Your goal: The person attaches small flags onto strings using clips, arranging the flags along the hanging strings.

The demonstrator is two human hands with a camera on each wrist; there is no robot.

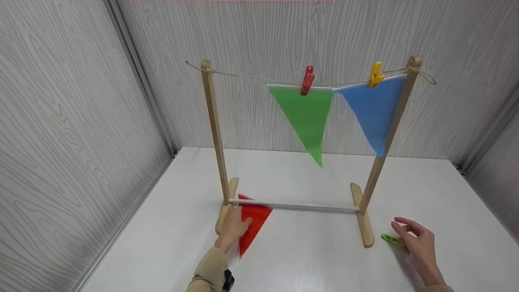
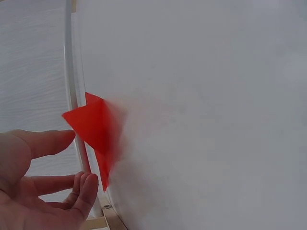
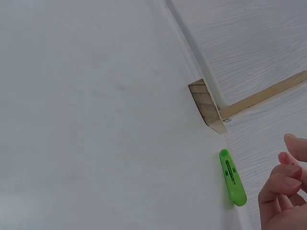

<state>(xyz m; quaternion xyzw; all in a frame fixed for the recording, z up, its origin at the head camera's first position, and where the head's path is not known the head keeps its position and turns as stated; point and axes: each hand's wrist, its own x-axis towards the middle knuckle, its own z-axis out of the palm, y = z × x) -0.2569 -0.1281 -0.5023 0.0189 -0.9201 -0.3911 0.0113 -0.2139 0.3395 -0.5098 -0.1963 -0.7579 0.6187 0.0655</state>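
Right now your left hand [image 1: 234, 225] lies with relaxed, spread fingers on the red flag [image 1: 252, 223], flat on the table [image 1: 308, 259] by the rack's left foot [image 1: 225, 211]. Your right hand [image 1: 417, 243], fingers loosely open and gripping nothing, hovers just beside the green clothespin [image 1: 390, 239]. Only your right wrist view shows the clothespin [image 3: 232, 178] lying clear of your fingertips [image 3: 283, 178].

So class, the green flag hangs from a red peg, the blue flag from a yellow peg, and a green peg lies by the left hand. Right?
Not quite: the green peg lies by the right hand, as the head view shows. The left hand is at the red flag. The rest holds.
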